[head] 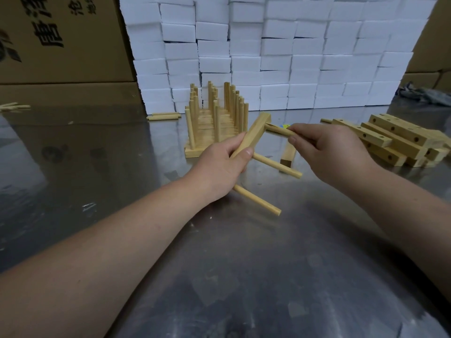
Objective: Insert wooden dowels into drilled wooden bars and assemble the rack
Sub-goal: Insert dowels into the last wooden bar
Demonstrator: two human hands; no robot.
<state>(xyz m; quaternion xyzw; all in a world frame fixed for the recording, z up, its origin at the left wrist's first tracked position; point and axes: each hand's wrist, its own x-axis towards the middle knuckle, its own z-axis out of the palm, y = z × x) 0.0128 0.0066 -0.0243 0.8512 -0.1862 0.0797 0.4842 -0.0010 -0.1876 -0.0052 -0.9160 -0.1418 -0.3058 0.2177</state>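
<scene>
We hold the drilled bar (pixel 253 132) tilted above the tabletop (pixel 244 264), left hand (pixel 219 164) curled round its lower half. Two dowels (pixel 275 165) project from it. Our right hand (pixel 327 147) pinches a third dowel (pixel 278 130), its tip at the bar's upper end. A finished rack (pixel 214 118) stands just behind.

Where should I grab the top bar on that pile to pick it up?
Take the top bar near its middle, pinching across its long sides from above. It lies flat on the pile with nothing over it, and the middle should balance.
</scene>
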